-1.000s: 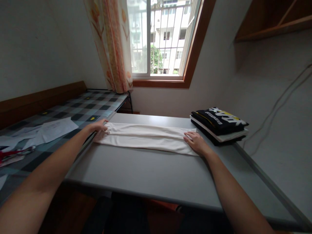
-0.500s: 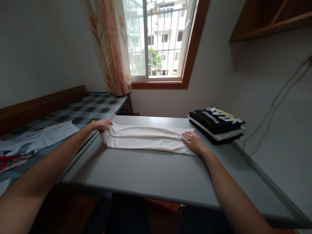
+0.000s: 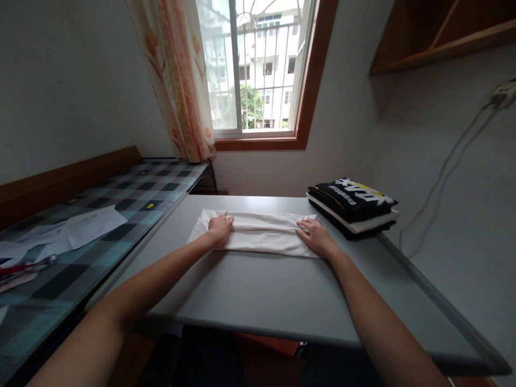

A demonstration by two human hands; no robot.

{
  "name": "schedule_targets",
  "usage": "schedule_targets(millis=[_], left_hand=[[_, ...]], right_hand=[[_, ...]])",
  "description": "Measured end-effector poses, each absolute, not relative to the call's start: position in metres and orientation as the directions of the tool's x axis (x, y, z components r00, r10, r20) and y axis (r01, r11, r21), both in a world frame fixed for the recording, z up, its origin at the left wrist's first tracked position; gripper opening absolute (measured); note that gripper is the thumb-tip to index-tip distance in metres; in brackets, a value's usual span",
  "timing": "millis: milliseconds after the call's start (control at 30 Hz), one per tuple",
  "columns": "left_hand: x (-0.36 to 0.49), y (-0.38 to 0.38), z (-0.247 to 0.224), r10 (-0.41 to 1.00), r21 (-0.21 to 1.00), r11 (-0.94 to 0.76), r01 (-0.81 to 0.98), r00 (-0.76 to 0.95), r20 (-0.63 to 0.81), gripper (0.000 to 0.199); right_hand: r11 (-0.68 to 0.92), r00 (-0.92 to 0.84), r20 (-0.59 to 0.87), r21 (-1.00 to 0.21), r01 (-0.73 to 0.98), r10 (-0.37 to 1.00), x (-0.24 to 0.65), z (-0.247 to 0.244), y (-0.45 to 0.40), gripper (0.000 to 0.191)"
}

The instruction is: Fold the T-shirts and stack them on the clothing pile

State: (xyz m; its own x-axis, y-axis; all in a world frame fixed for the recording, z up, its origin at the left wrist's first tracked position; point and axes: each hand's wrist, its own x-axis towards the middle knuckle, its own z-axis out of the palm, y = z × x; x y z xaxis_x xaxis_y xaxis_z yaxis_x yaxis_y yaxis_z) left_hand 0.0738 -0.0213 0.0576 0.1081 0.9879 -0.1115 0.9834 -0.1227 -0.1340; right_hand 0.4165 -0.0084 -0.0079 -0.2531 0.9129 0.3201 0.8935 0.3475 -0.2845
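A white garment (image 3: 262,221), folded into a long strip, lies flat across the grey table (image 3: 258,290). Near its left end, my left hand (image 3: 220,231) is closed with its fingers curled on the fabric, pinching a layer of it. Some of those fingertips are hidden behind the hand. My right hand (image 3: 316,238) rests on the strip's right end, palm down, its fingers spread and lying on the cloth. A shallow crease runs along the strip between both hands.
A stack of folded clothes (image 3: 351,207), a black printed one on top, sits at the table's back right. To the left is a bed with a checked cover (image 3: 169,180), holding papers (image 3: 92,228) and a red-handled object (image 3: 24,270). A window (image 3: 262,75) is ahead.
My left hand has moved right with the garment's left end, turning it inward over the strip, which is now shorter. My right hand stays on the right end. The view has shifted slightly.
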Motion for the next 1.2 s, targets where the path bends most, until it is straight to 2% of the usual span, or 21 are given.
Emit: schedule_targets(millis=[167,367,500,633,767,867,1000,1100,1200], left_hand=[[0.059,-0.01,0.066,0.99,-0.145,-0.119,0.982,0.106,-0.09,0.033],[0.063,-0.01,0.057,0.994,-0.109,-0.098,0.989,0.102,0.033,0.039],[0.072,-0.015,0.045,0.991,-0.114,-0.123,0.986,0.127,0.029,0.044],[0.073,-0.016,0.051,0.997,-0.132,-0.073,0.989,0.077,0.025,0.047],[0.066,-0.024,0.057,0.998,-0.11,-0.055,0.992,0.053,-0.014,0.06],[0.055,-0.037,0.051,0.989,0.016,-0.149,0.989,0.149,0.012,0.068],[0.032,-0.055,0.039,0.891,0.239,-0.453,0.859,0.431,0.14,0.038],[0.014,-0.063,0.035,0.809,0.203,-0.586,0.785,0.552,0.2,0.023],[-0.003,-0.066,0.036,0.765,0.076,-0.63,0.772,0.602,0.227,0.025]], right_hand=[[0.34,-0.249,0.306,-0.298,0.892,0.919,0.415,-0.005,-0.011,0.038],[0.324,-0.235,0.294,-0.304,0.896,0.926,0.414,-0.004,-0.012,0.038],[0.312,-0.229,0.278,-0.308,0.899,0.933,0.413,-0.003,-0.013,0.038],[0.305,-0.23,0.264,-0.292,0.907,0.937,0.411,0.0,-0.015,0.038],[0.291,-0.209,0.322,-0.235,0.927,0.924,0.407,0.003,-0.019,0.04],[0.295,-0.204,0.362,-0.217,0.931,0.909,0.403,0.004,-0.021,0.043],[0.327,-0.237,0.339,-0.237,0.915,0.91,0.4,0.002,-0.02,0.042],[0.335,-0.249,0.32,-0.25,0.909,0.914,0.4,-0.001,-0.018,0.039],[0.335,-0.245,0.321,-0.263,0.905,0.915,0.401,-0.003,-0.016,0.038]])
